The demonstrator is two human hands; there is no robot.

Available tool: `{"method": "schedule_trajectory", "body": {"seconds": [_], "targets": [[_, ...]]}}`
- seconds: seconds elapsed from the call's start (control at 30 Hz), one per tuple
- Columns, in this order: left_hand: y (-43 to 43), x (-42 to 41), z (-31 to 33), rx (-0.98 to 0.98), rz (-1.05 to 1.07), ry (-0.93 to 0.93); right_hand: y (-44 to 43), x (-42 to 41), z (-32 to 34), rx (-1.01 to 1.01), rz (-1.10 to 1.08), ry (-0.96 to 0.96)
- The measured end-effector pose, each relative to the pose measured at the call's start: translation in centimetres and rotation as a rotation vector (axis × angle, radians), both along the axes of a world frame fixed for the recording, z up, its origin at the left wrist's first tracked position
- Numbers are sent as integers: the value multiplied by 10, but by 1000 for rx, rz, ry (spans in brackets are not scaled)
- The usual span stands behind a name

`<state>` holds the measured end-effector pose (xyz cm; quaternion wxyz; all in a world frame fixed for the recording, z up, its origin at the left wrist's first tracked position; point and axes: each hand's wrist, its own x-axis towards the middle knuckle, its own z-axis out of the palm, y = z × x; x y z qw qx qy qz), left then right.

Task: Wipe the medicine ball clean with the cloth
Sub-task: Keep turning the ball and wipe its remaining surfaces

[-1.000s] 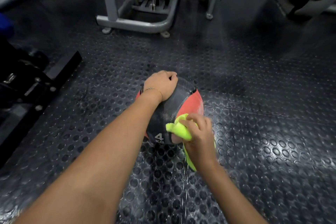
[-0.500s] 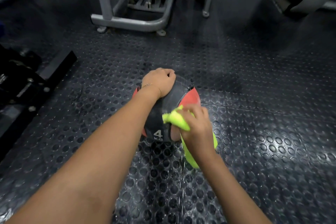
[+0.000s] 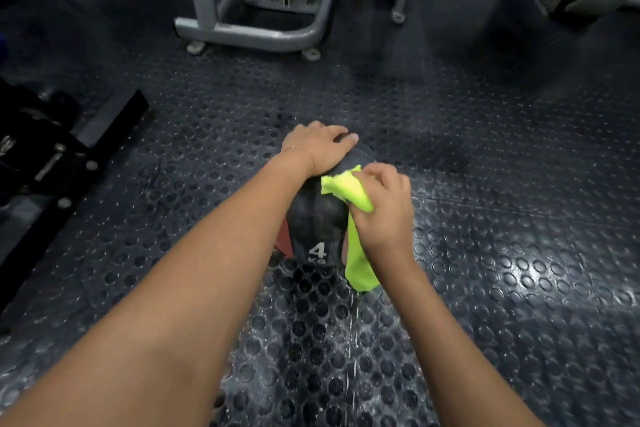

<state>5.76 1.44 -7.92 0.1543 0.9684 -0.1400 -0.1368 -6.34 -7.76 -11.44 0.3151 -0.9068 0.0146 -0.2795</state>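
Mid-frame, the left hand point(image 3: 317, 149) lay flat, steadying the medicine ball point(image 3: 318, 225), while the right hand point(image 3: 382, 208) clenched the yellow-green cloth point(image 3: 349, 189) against its upper right. Wiping looked midway; the lower side seemed left to do.

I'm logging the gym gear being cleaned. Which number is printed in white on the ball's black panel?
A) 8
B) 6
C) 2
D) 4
D: a white "4" with "KG" beneath it shows on the near black face of the ball, below the left hand resting on top and beside the cloth held in the right hand.
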Motion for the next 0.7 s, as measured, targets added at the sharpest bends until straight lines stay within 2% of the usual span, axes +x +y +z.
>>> {"method": "schedule_trajectory", "body": {"seconds": [0.07, 0.1, 0.2, 0.27, 0.3, 0.4, 0.43, 0.5, 0.57, 0.63, 0.7], "targets": [[-1, -3, -2, 16, -21, -29, 1, -12, -5, -10, -3, -29], [-2, -4, -2, -3, -17, -31, 1, -22, -10, -89, 33, -67], [-5, -6, -1, -39, -3, -11, -4, -45, -16, -377, 324, -98], [-4, -5, 3, -14, 0, -1, -18, -32, -9, -439, 356, -74], [-1, -4, 4, -3, 4, 7, -23, -21, -5, -342, 292, -39], [5, -10, 3, 14, 28, 16, -41, 9, 7, 196, -70, 137], [6, -13, 2, 14, 41, 5, -41, 8, 5, 266, -126, 166], [7, -14, 2, -21, 75, -6, -34, -8, -5, 144, -45, 91], [6, -10, 3, -82, 108, 31, -21, -33, -16, -141, 195, -32], [2, -9, 4, -67, 108, 36, -20, -40, -17, -329, 353, -51], [0, -9, 5, -33, 118, 39, -24, -28, -10, -271, 285, -53]]}}
